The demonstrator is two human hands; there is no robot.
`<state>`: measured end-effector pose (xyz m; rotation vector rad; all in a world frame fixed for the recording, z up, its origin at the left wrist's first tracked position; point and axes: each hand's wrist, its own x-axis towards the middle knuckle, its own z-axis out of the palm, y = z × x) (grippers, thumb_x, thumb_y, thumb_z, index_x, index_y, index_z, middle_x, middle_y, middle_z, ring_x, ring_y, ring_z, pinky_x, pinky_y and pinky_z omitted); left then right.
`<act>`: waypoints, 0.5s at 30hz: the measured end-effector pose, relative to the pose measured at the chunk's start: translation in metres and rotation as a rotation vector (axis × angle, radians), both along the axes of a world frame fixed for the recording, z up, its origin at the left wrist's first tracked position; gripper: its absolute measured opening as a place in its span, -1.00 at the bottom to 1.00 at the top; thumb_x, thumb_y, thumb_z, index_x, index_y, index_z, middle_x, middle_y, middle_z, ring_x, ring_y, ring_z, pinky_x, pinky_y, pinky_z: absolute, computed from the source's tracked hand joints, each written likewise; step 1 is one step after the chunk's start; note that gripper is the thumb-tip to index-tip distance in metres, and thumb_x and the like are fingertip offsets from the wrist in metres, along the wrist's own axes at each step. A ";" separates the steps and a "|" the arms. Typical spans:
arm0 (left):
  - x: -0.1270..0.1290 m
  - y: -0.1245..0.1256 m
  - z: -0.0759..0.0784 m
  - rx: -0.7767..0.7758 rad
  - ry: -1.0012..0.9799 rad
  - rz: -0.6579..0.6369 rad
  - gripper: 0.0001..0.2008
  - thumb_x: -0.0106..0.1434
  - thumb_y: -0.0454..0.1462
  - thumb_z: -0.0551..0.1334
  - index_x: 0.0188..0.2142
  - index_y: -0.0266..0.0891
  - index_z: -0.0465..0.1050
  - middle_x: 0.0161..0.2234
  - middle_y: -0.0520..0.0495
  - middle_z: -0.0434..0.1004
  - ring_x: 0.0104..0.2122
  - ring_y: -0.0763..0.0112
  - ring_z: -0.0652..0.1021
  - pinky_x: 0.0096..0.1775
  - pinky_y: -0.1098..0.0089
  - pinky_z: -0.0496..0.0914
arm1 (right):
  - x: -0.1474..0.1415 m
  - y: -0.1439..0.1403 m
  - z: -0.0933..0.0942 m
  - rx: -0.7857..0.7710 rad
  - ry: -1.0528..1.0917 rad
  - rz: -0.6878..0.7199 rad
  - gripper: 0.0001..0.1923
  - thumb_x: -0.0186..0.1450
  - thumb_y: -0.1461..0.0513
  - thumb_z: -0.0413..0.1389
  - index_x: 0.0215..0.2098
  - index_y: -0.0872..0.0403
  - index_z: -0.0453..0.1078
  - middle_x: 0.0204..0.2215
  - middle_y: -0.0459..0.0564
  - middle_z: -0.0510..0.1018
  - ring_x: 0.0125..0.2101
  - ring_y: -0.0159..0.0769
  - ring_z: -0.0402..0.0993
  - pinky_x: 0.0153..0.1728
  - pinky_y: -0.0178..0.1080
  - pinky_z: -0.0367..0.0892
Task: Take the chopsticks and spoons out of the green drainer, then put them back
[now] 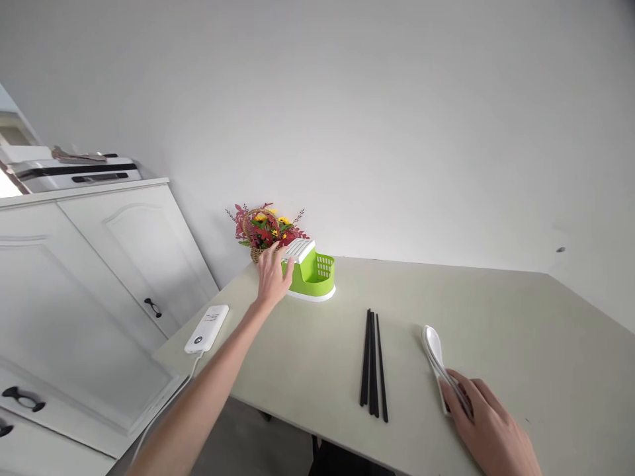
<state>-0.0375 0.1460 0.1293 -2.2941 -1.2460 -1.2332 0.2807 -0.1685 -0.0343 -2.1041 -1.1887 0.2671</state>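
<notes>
My left hand (272,276) is closed around the left end of a green and white cutlery holder (317,288), with the thumb on its near side. The holder has a slotted white top and a low open basket at its right. At the right, white soup spoons (433,340), stacked together, lie with their bowls pointing away from me. The fingers of my right hand (489,423) pinch their handles, partly hiding them. Between the hands several black chopsticks (372,363) lie side by side on the table (307,350).
A basket of artificial flowers (268,228) stands behind the holder, against the wall. A white power bank (207,328) with a cable lies at the table's left edge. White cabinets (139,251) stand left, with a suitcase (79,173) on top.
</notes>
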 end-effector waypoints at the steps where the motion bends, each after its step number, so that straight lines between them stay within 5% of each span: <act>1: -0.003 0.009 0.001 -0.034 0.040 -0.003 -0.61 0.51 -0.12 0.03 0.24 -0.13 0.33 0.36 -0.23 0.25 0.32 -0.02 0.26 0.31 -0.11 0.15 | 0.002 0.000 -0.002 0.014 0.017 -0.003 -0.48 0.37 -0.23 -0.09 -0.02 -0.16 0.48 -0.11 0.02 0.59 -0.22 -0.14 0.60 -0.48 -0.24 0.42; 8: -0.016 0.045 -0.006 -0.274 0.175 -0.143 -0.48 0.55 0.01 -0.14 0.32 -0.06 0.30 0.40 -0.07 0.23 0.35 0.17 0.30 0.32 0.11 0.26 | 0.017 -0.005 -0.017 0.113 0.097 -0.066 -0.49 0.35 -0.21 -0.02 -0.02 -0.10 0.50 -0.04 0.09 0.60 -0.18 -0.07 0.60 -0.29 -0.14 0.45; 15: 0.036 0.038 -0.001 -0.406 0.226 -0.129 -0.39 0.51 0.10 -0.18 0.37 -0.03 0.25 0.45 -0.13 0.12 0.18 0.02 0.50 0.09 0.05 0.47 | 0.021 -0.007 -0.010 0.118 0.240 -0.142 -0.49 0.32 -0.21 -0.01 -0.09 -0.07 0.50 -0.06 0.07 0.62 -0.22 -0.07 0.60 -0.21 -0.07 0.42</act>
